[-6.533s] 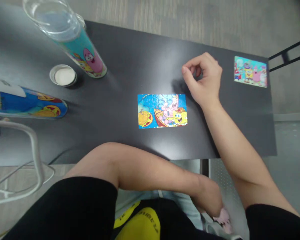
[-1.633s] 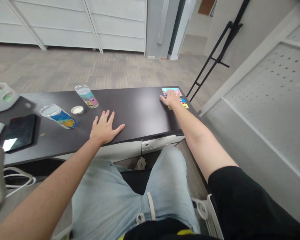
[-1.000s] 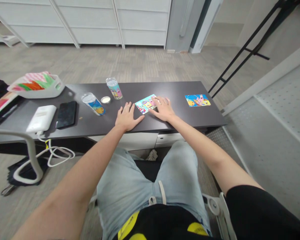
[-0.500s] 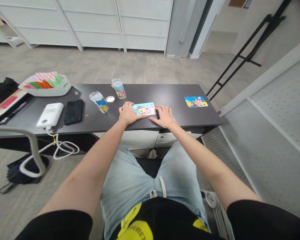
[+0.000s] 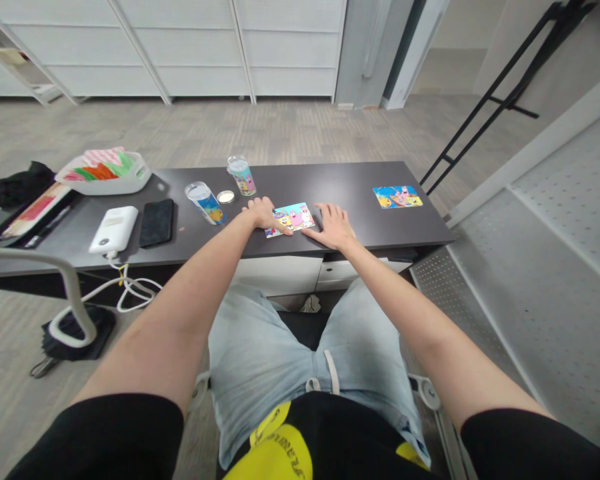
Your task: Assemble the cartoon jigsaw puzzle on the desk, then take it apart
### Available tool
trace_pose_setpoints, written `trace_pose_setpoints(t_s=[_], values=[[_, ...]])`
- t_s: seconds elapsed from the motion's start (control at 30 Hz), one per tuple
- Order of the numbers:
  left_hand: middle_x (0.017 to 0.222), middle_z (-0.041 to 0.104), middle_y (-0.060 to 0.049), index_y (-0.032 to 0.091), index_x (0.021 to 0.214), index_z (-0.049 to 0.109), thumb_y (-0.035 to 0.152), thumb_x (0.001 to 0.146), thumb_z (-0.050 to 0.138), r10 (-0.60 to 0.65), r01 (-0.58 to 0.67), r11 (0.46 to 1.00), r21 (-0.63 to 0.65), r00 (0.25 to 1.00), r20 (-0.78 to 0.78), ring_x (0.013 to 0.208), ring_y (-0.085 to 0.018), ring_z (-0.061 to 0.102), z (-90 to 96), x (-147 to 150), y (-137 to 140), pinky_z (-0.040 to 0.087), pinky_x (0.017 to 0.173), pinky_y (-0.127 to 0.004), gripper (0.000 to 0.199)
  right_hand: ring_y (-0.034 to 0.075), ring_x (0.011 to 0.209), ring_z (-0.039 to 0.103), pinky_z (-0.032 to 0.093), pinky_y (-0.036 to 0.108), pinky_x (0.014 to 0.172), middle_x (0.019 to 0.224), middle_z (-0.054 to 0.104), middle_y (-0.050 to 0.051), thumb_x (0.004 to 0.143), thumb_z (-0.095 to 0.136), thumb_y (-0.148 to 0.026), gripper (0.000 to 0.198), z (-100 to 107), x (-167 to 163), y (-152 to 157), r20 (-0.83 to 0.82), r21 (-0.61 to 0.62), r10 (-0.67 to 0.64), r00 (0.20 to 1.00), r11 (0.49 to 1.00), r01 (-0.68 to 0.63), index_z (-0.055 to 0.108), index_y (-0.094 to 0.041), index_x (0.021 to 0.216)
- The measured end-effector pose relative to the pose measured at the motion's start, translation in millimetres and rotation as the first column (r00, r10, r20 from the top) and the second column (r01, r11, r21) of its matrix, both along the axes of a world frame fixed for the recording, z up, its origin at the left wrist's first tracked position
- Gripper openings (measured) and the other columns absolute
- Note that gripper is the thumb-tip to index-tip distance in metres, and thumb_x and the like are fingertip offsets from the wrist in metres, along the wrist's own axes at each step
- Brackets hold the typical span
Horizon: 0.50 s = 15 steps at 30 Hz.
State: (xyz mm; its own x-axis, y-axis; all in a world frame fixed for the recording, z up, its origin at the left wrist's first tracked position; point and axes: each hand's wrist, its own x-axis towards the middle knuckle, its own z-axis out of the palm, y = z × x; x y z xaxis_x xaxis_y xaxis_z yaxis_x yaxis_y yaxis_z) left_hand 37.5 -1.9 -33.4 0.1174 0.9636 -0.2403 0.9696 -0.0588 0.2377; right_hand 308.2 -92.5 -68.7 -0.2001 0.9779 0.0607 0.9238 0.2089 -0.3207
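A small rectangular cartoon picture (image 5: 296, 215) lies on the dark table, slightly tilted. Over its left edge rests my left hand (image 5: 264, 215), thumb stretched along the lower side and the other fingers bent near the upper left corner. Close to the right edge, my right hand (image 5: 336, 227) lies palm down with its fingers spread; its thumb tip is by the lower right corner. A second cartoon picture (image 5: 397, 197), mostly blue, lies flat farther right. To the left stand two clear cartoon-printed canisters (image 5: 206, 203) (image 5: 242, 177), with a round lid (image 5: 225, 197) between them.
Further left on the table (image 5: 340, 180) are a black phone (image 5: 157, 223), a white power bank (image 5: 114, 229) with a cable, and a white basket (image 5: 143, 175) of colourful items. A perforated panel (image 5: 540, 247) stands at the right.
The picture has turned slightly, its right end now higher. My left hand has shifted with it and uncovers less of its left part. The camera view has moved a little.
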Motion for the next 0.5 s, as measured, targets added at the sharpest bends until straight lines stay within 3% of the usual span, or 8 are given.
trace_pose_setpoints(t_s=[0.1,0.23,0.33,0.5], values=[[0.185,0.059,-0.04,0.013,0.16,0.079,0.111,0.026,0.106,-0.004,0.003,0.999,-0.036,1.0,-0.029,0.173,-0.068,0.056,2.1,0,3,0.054,0.143,-0.081,0.167,0.049,0.18,0.056,0.047,0.064,0.154,0.196,0.06,0.021,0.12,0.064,-0.082,0.098,0,0,1,0.001,-0.006,0.001,1.0,1.0,-0.001,0.052,-0.026,0.2],[0.18,0.068,-0.033,0.02,0.151,0.083,0.112,0.024,0.105,-0.044,0.043,0.999,-0.028,0.999,-0.027,0.169,-0.06,0.062,6.1,5,6,0.055,0.146,-0.071,0.158,0.049,0.181,0.055,0.046,0.066,0.154,0.197,0.06,0.018,0.12,0.066,-0.083,0.096,0,-1,3,-0.003,-0.015,-0.004,1.0,1.0,0.004,0.052,-0.033,0.2],[0.178,0.072,-0.029,0.023,0.157,0.077,0.112,0.027,0.105,-0.055,0.055,0.998,-0.037,0.998,-0.008,0.161,-0.055,0.07,9.8,9,6,0.06,0.14,-0.067,0.16,0.049,0.181,0.056,0.047,0.066,0.154,0.196,0.06,0.019,0.12,0.068,-0.084,0.097,-1,-1,4,-0.01,-0.014,-0.003,1.0,1.0,0.003,0.054,-0.031,0.199],[0.184,0.066,-0.033,0.016,0.171,0.064,0.108,0.038,0.107,-0.06,0.061,0.994,-0.089,0.998,0.005,0.162,-0.048,0.072,16.7,12,5,0.062,0.138,-0.057,0.167,0.051,0.178,0.058,0.048,0.065,0.152,0.193,0.062,0.023,0.12,0.071,-0.081,0.096,-2,-1,5,-0.024,0.001,0.004,1.0,1.0,-0.004,0.056,-0.024,0.197]])
